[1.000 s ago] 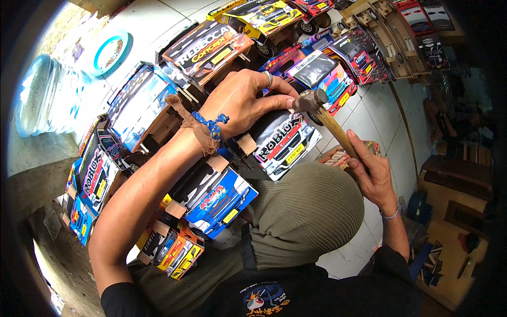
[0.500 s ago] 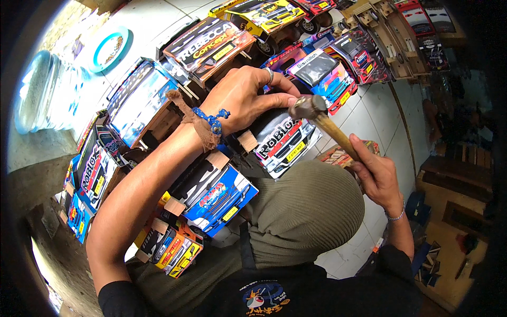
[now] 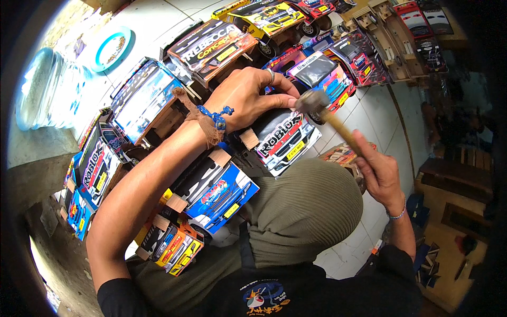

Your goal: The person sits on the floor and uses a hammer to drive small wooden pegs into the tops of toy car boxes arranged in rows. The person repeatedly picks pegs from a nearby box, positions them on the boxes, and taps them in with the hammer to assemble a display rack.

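My right hand (image 3: 378, 177) is wrapped round the wooden handle of a hammer (image 3: 340, 129). The hammer's metal head is right beside the fingertips of my left hand (image 3: 248, 98). Thumb and index finger of that hand pinch together at the upper edge of a white toy truck (image 3: 288, 140) with a printed front; whatever they hold is too small or hidden to tell. A ring, a blue cord and a brown cloth band are on my left hand and wrist. My left forearm hides part of the trucks beneath it.
Beside my left forearm stand a blue toy truck (image 3: 219, 198) and an orange-yellow one (image 3: 177, 245). More printed trucks, including a yellow one (image 3: 269, 18), line the tiled floor beyond. A turquoise ring-shaped tray (image 3: 112, 50) and clear plastic (image 3: 53, 92) lie far left. Bare wooden chassis (image 3: 385, 39) lie far right.
The hammer head has shifted slightly up and to the right, and my right hand has tilted a little with it. My left hand keeps its pinch in nearly the same place.
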A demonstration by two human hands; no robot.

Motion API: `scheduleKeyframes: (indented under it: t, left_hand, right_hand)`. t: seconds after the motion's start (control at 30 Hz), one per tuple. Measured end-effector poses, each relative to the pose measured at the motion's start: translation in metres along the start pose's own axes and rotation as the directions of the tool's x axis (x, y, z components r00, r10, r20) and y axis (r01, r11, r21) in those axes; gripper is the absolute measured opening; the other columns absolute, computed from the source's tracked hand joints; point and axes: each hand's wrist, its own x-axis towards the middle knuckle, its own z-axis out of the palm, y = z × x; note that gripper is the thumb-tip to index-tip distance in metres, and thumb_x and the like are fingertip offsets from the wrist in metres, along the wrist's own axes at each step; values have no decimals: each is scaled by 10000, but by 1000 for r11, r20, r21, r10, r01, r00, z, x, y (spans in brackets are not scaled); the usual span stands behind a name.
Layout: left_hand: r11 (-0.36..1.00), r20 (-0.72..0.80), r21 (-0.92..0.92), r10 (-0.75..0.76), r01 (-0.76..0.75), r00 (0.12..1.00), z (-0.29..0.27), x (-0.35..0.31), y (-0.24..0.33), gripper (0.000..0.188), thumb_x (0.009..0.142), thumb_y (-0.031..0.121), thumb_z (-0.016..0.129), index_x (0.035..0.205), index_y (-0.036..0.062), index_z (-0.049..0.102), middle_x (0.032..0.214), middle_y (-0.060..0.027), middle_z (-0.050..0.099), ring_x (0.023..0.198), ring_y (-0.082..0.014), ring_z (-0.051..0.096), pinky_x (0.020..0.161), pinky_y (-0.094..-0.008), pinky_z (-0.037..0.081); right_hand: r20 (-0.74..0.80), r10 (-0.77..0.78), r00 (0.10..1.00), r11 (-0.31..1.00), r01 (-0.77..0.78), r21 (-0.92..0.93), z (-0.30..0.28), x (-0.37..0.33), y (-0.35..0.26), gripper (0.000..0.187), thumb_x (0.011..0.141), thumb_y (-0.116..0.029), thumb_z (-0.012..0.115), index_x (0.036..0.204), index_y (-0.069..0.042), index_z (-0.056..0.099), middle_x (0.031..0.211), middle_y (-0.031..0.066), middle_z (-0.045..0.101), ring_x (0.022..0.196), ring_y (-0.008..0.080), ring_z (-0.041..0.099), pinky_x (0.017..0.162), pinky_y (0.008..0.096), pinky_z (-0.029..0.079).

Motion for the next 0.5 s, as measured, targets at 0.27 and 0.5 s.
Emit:
scheduleKeyframes:
  t: [0.27,0.5]
  left_hand:
    - [1000,-41,13,20,-19,999,0,-1,1,291,896,384,708,1020,129,771,910,-99,749,831,-246,711,778,-349,532]
    - [1000,-27,18,22,-22,999,0,-1,1,306,899,397,704,1019,124,771,899,-101,746,827,-239,708,779,-350,528]
  right_hand:
    - [5,17,1000,999,-17,-32,-1,-6,2,579,889,-27,670,1443,-98,520,1043,163,715,768,276,696,717,348,546]
    - [199,-15,980,998,27,-59,0,-8,5,564,914,-44,638,1458,-64,490,1121,192,706,764,269,713,687,335,553]
